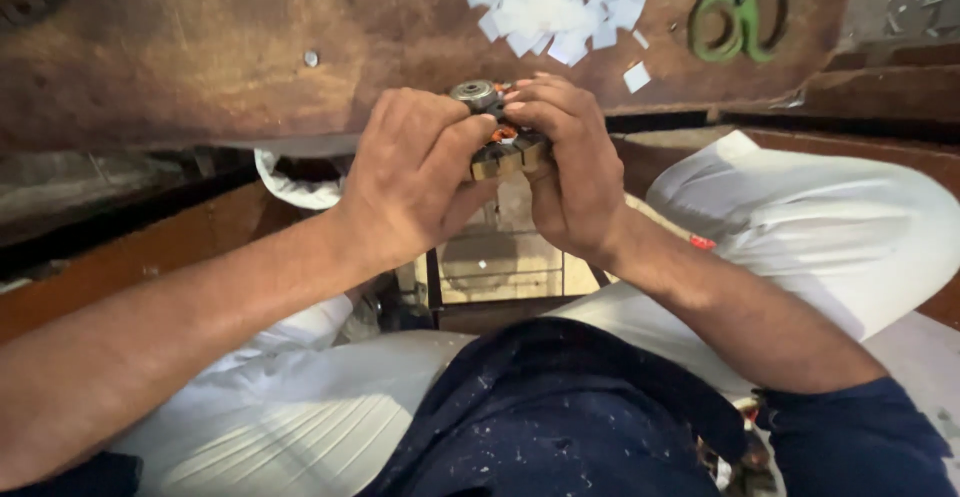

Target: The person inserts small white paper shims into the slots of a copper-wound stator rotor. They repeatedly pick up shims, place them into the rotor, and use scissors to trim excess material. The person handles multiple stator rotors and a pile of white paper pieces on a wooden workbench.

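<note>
While it is held above the lap, the small motor part (497, 135) with a bearing on top is gripped between both hands: the left hand (415, 177) is clenched around its left side, the right hand (568, 172) around its right; paper scraps (555, 2) and green scissors (738, 12) are seen on the wooden bench (200, 47) beyond

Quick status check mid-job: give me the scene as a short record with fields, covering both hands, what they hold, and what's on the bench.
left hand: left hand wraps the near-left side of the part, thumb pressed on it
right hand: right hand grips the right side, fingertips on top
held part: small motor core with a bearing on its top end and orange windings, held above the lap
bench: worn wooden bench
on bench: pile of white paper squares; green-handled scissors, untouched
clothing: white trousers, dark blue shirt
</note>
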